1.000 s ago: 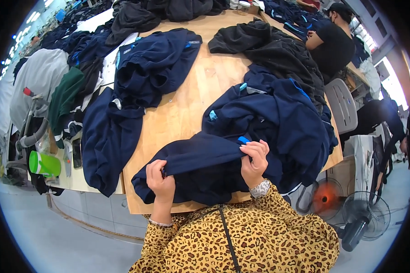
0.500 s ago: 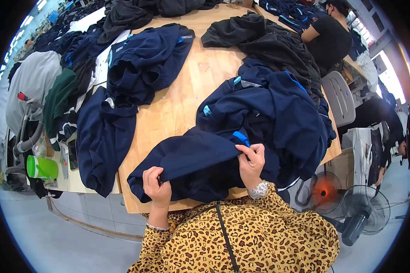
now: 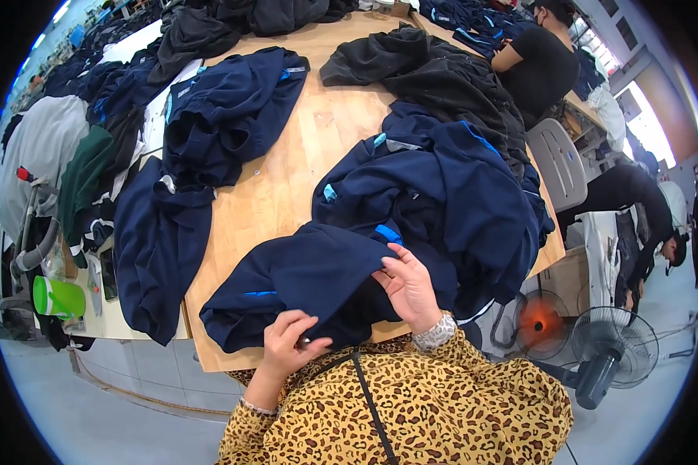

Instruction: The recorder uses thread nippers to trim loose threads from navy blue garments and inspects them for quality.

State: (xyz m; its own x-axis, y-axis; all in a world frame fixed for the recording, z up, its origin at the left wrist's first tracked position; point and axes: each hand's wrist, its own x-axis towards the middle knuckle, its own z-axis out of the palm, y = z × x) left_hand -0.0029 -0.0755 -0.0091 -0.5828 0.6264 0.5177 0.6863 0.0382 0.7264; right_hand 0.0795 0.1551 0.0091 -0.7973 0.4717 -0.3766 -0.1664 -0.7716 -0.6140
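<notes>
A navy garment (image 3: 318,267) with bright blue trim lies bunched at the table's near edge, its front edge raised. My right hand (image 3: 412,293) pinches that edge at its right end between thumb and forefinger, the other fingers loosely spread. In front of the garment's lower left part is my left hand (image 3: 285,350), fingers curled. A small dark, shiny thing shows between its fingers, too small to name. Behind my right hand lies a larger heap of navy garments (image 3: 473,194) with light blue and blue trim.
The wooden table (image 3: 275,190) also bears more navy garments (image 3: 229,108) and dark grey garments (image 3: 442,74). A green jug (image 3: 60,297) stands at left. Right of the table are a grey chair (image 3: 557,163), fans (image 3: 614,349) and a bending person (image 3: 636,201); another person (image 3: 541,70) sits farther off.
My left hand has let go of the garment's edge and moved right and down. The cloth's left end has dropped, showing a blue strip. The fingers of my right hand have spread. The view has shifted slightly.
</notes>
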